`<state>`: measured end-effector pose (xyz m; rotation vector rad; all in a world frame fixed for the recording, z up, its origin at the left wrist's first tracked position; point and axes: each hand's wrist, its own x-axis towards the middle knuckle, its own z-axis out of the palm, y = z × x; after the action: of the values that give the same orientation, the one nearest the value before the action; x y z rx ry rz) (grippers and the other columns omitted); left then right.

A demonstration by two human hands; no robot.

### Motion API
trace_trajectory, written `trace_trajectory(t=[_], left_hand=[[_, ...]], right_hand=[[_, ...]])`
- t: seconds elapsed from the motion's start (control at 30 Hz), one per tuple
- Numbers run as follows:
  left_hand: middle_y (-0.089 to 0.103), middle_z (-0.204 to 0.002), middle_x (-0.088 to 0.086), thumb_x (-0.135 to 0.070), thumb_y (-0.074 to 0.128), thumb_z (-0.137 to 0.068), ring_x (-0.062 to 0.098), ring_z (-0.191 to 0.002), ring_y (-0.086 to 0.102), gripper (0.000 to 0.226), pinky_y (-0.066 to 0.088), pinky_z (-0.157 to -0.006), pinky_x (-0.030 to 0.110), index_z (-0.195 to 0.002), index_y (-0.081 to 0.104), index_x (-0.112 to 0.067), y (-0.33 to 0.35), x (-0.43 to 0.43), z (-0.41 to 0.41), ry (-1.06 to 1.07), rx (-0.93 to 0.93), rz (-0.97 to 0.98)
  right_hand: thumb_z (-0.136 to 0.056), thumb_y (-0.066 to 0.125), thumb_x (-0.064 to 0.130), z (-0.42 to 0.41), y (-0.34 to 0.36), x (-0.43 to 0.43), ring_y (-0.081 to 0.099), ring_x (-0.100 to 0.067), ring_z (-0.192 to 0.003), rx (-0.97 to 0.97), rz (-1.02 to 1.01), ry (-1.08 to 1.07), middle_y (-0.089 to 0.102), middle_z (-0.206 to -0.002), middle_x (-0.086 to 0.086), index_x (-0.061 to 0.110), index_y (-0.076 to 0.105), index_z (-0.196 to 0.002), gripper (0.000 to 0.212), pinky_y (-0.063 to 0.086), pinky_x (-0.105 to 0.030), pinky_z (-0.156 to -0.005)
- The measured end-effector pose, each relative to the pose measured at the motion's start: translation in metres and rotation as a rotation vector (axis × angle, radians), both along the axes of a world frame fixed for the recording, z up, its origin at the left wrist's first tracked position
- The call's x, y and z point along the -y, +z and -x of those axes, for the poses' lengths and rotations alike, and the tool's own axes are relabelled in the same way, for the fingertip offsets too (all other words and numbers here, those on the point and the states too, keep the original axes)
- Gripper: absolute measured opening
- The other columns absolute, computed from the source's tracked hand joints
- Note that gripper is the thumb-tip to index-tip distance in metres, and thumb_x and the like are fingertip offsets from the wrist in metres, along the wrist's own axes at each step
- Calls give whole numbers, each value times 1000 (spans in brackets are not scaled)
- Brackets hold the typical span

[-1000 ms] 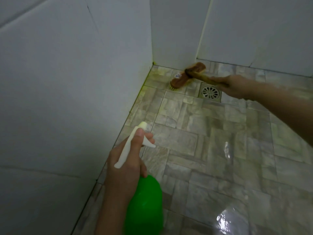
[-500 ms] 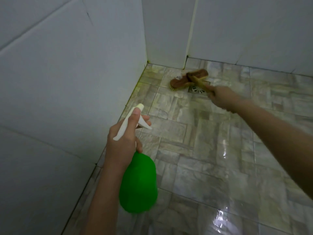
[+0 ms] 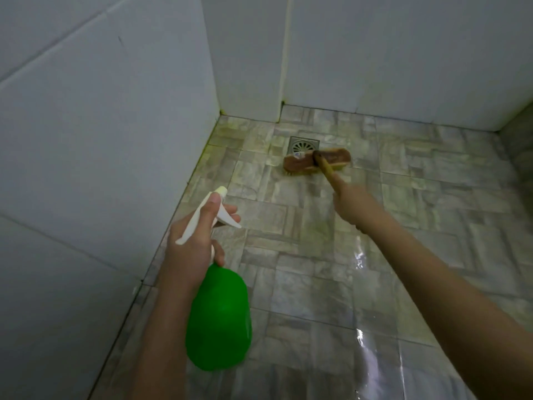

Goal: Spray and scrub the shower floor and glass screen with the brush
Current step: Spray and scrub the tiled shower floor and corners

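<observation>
A brown wooden scrub brush [image 3: 316,164] with pale bristles lies bristles-down on the wet stone-patterned shower floor [image 3: 317,284], just in front of the drain. My right hand [image 3: 350,202] grips its yellowish handle, arm stretched forward. My left hand [image 3: 193,243] holds a green spray bottle [image 3: 219,319] by its white trigger head, thumb along the top and a finger on the trigger, nozzle aimed toward the left wall. No glass screen shows in this view.
A square metal drain [image 3: 304,144] sits near the back corner. White tiled walls [image 3: 101,125] close in on the left and at the back. Yellow-green grime lines the floor's left edge [image 3: 202,160]. Glossy wet patches lie on the near floor tiles.
The brush has slid back from the far left corner, across the drain, to the floor just in front of it. The view has shifted right; the bottle stays held in my left hand.
</observation>
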<state>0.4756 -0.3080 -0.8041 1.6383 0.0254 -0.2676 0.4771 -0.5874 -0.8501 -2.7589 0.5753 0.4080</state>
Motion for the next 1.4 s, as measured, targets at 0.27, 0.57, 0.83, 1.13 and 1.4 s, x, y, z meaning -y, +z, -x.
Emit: trace_trajectory(t=[0.27,0.57,0.83,1.13,1.4], left_hand=[[80,-93,-15,-62,50,-89,40,-56,62,31,46,-45,28,-77,77,-53,-7,23,6,-87,-18,-4],[80,-97,-11,-58,52,-93,35,-65,60,28,45,-45,25,-82,78,-55,-3,47,12,-117,-14,47],[77,-97,-25,-54,50,-100,16,-43,52,41,45,-46,24,-101,81,-26,-17,73,25,-187,-47,-18],[69,-90,-43,-49,50,-102,9,-48,59,49,47,-45,27,-91,79,-11,-36,92,40,-252,-34,-61],[77,-101,-24,-49,52,-102,48,-81,66,52,47,-46,29,-78,79,-11,-33,114,55,-322,-26,-58]], right_hand=[[-99,41,28,148,-10,-11,50,-7,-45,-91,85,-66,51,-55,1,72,-38,-116,92,32,-17,-38],[-103,33,26,110,23,58,62,-21,-59,-138,-19,-120,60,-88,-9,68,10,-136,58,52,-28,-44],[-102,34,19,134,14,70,56,-18,-49,-64,-12,-172,52,-71,-4,71,0,-133,69,41,-22,-35],[-100,38,27,216,19,55,62,-12,-60,-167,-4,-214,54,-77,6,65,4,-140,65,51,-26,-50],[-100,29,11,125,20,115,55,-23,-58,-85,-13,-329,50,-80,-8,54,2,-147,69,43,-27,-41]])
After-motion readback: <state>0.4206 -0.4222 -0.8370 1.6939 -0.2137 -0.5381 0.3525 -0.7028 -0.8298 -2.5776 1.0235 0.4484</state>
